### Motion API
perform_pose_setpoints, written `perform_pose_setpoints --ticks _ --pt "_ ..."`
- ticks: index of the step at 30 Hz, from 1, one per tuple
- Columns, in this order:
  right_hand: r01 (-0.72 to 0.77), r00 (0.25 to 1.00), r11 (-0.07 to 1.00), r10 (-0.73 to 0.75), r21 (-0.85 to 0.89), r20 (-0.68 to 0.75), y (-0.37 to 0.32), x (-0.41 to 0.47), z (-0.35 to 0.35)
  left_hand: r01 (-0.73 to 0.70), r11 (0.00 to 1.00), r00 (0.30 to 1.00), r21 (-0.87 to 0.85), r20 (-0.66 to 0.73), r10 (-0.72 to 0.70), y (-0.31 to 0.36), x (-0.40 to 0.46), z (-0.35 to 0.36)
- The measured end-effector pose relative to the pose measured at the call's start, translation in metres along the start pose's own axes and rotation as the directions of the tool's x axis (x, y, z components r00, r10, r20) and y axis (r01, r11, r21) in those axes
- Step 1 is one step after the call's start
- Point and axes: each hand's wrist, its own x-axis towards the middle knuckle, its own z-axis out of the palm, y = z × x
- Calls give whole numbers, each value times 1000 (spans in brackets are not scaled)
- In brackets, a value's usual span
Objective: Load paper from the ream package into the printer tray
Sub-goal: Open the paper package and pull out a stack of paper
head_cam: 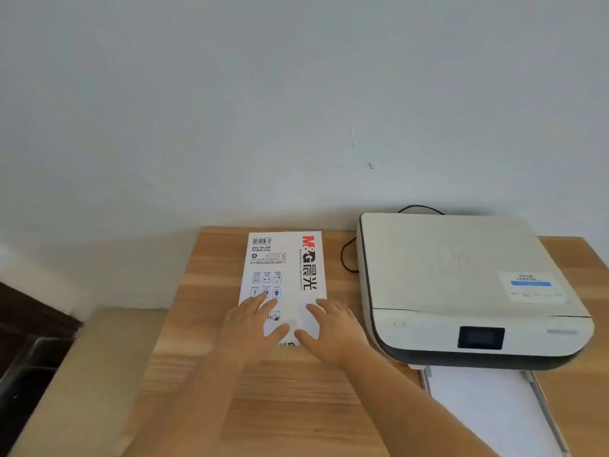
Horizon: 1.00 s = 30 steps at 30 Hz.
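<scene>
Ream package (286,275) lies flat on the wooden table (263,407), long side running away from the person, far end close to the wall (296,94). White wrapper, red-and-black "M&G" logo with black Chinese characters down its right side, barcode at the far left corner, rows of small blue icons mid-left — all print reads sideways or upside down from here. Wrapper looks smooth and sealed on top; near end is hidden under the hands.

Left hand (250,328) and right hand (333,328) both rest palm-down on the near end, fingers spread and flat, thumbs pointing inward and almost meeting — pressing, not gripping.

Printer (461,285) sits just right of the package, white lid shut, dark base, small dark screen in front. Its tray (540,400) is pulled out toward the person, white sheet surface visible inside. Black cable (346,255) loops between package and printer.
</scene>
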Motion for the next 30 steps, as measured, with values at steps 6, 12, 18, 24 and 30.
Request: perform_pose_setpoints --ticks 6,12,18,24,30 --pt "16 1000 1000 -16 -15 5 0 15 12 50 999 999 -13 23 -50 -7 3 9" --pt "-7 1000 999 9 -47 25 -10 27 25 54 998 997 -29 60 -52 -24 8 20" --pt "-96 995 995 96 -36 16 -17 36 39 45 998 996 -42 76 -42 -36 13 24" --pt "-163 986 984 160 -65 -47 -24 43 47 17 999 996 -35 84 -14 -45 9 28" --pt "-174 982 980 166 -94 -93 -27 53 52 28 1000 994 -5 109 -27 -48 4 30"
